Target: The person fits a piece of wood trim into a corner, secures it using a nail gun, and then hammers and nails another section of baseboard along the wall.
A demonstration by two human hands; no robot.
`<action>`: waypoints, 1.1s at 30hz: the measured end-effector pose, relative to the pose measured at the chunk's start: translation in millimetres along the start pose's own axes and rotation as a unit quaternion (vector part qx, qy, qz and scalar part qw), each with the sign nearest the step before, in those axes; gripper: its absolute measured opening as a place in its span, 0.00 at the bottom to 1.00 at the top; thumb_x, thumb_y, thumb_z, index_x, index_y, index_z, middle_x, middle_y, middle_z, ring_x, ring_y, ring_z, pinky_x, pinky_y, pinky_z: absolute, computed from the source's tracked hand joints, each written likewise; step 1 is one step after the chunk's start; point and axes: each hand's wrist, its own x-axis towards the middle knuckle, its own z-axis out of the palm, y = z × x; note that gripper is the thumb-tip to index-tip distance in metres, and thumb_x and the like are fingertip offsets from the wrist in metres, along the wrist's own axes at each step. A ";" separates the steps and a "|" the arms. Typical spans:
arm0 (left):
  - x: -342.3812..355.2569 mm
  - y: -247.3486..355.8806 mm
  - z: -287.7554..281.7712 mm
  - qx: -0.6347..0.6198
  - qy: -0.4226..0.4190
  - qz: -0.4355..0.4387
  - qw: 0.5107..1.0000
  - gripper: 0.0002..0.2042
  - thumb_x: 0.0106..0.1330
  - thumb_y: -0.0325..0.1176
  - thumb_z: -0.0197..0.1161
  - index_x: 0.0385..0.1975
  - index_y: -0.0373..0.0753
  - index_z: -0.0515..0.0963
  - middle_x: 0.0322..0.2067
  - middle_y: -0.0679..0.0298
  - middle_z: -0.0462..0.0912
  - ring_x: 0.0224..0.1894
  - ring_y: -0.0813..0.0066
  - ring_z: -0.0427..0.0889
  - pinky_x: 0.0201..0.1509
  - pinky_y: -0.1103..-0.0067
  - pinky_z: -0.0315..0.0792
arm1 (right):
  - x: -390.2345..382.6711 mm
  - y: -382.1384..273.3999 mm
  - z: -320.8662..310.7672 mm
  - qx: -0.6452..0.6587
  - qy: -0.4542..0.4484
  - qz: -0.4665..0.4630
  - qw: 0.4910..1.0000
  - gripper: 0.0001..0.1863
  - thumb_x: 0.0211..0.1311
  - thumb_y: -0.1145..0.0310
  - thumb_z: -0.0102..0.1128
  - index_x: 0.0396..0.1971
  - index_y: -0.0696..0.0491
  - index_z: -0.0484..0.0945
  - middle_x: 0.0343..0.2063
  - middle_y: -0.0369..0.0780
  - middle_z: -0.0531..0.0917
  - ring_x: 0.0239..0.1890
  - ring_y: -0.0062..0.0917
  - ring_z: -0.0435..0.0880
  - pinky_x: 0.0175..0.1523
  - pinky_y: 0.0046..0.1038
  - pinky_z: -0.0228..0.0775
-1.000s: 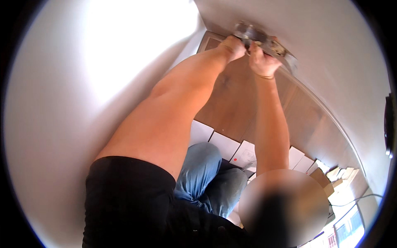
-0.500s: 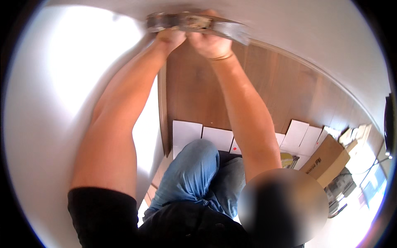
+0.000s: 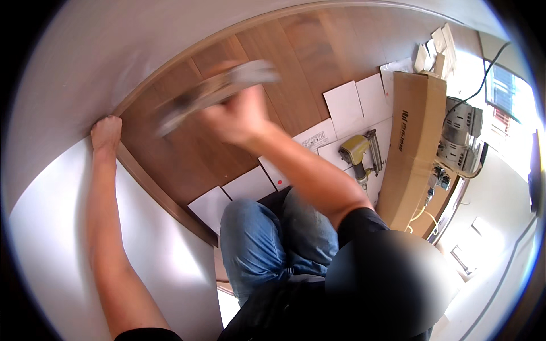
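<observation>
My left hand [image 3: 106,131] is closed at the corner where the wooden trim [image 3: 134,160] meets the wall [image 3: 57,96]; whatever is inside its fingers is hidden. My right hand [image 3: 236,119], blurred by motion, grips a long metal tool [image 3: 250,74] over the brown plank flooring [image 3: 307,45]. The tool's exact kind is too smeared to tell. Below them are my bent knees in jeans [image 3: 250,241].
White sheets [image 3: 341,108] line the plank edge. An olive nail gun [image 3: 357,150] lies on them beside a long cardboard box [image 3: 412,153]. At the right stand a grey compressor-like machine [image 3: 460,133] with hoses and a cable, a stack of boards [image 3: 438,48] and a bright window.
Both hands were together high on the tool. My left hand has left it and dropped leftward to the corner; the tool has swung down and tilted in my right hand. The view has turned.
</observation>
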 end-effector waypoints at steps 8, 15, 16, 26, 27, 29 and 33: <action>-9.0 10.1 -36.5 0.070 -0.045 -0.024 0.996 0.10 0.71 0.28 0.60 0.31 0.41 0.89 0.35 0.55 0.92 0.38 0.58 0.93 0.39 0.67 0.89 | -101.8 129.4 -252.1 -0.306 0.252 0.350 0.849 0.21 0.70 0.56 0.67 0.43 0.59 0.72 0.27 0.43 0.82 0.25 0.28 0.83 0.28 0.32 0.76; -7.6 6.5 -40.6 0.051 -0.084 -0.050 0.994 0.11 0.73 0.28 0.57 0.35 0.41 0.89 0.38 0.53 0.91 0.41 0.55 0.93 0.42 0.64 0.89 | -153.0 136.6 -271.7 -0.485 0.214 0.202 0.824 0.26 0.72 0.59 0.63 0.58 0.64 0.72 0.49 0.52 0.82 0.52 0.47 0.83 0.60 0.44 0.74; -12.0 5.7 -44.3 0.051 -0.091 -0.060 0.993 0.11 0.73 0.28 0.57 0.35 0.41 0.89 0.38 0.53 0.91 0.41 0.55 0.93 0.42 0.64 0.89 | -168.1 129.3 -272.6 -0.505 0.205 0.137 0.827 0.28 0.72 0.58 0.61 0.61 0.64 0.71 0.56 0.54 0.80 0.59 0.50 0.79 0.67 0.45 0.69; -8.6 13.9 -84.8 -0.044 -0.104 -0.015 0.993 0.13 0.70 0.30 0.57 0.41 0.42 0.91 0.46 0.59 0.91 0.52 0.58 0.90 0.52 0.62 0.85 | -308.7 147.0 -337.6 -0.553 0.047 0.328 0.764 0.51 0.55 0.68 0.64 0.78 0.62 0.49 0.64 0.65 0.73 0.66 0.59 0.74 0.68 0.47 0.68; -10.1 11.9 -81.8 -0.042 -0.108 -0.027 0.993 0.13 0.70 0.30 0.57 0.41 0.42 0.91 0.46 0.59 0.91 0.52 0.58 0.90 0.52 0.62 0.85 | -300.4 145.9 -338.0 -0.531 0.037 0.419 0.736 0.50 0.56 0.67 0.64 0.77 0.62 0.50 0.61 0.65 0.75 0.63 0.60 0.77 0.64 0.47 0.71; -15.5 13.5 -72.6 -0.048 -0.086 -0.037 0.994 0.11 0.70 0.29 0.59 0.40 0.43 0.91 0.44 0.60 0.92 0.50 0.59 0.91 0.50 0.63 0.86 | -289.0 132.9 -332.6 -0.547 0.058 0.371 0.748 0.48 0.57 0.66 0.64 0.77 0.61 0.52 0.60 0.65 0.77 0.60 0.60 0.78 0.62 0.48 0.72; -13.8 17.9 -71.9 -0.033 -0.132 -0.015 0.991 0.09 0.67 0.28 0.64 0.40 0.44 0.91 0.45 0.62 0.92 0.50 0.62 0.91 0.49 0.68 0.86 | -197.9 35.0 -247.5 -0.532 0.024 0.303 0.790 0.43 0.61 0.64 0.65 0.74 0.59 0.58 0.51 0.63 0.83 0.51 0.63 0.82 0.54 0.55 0.75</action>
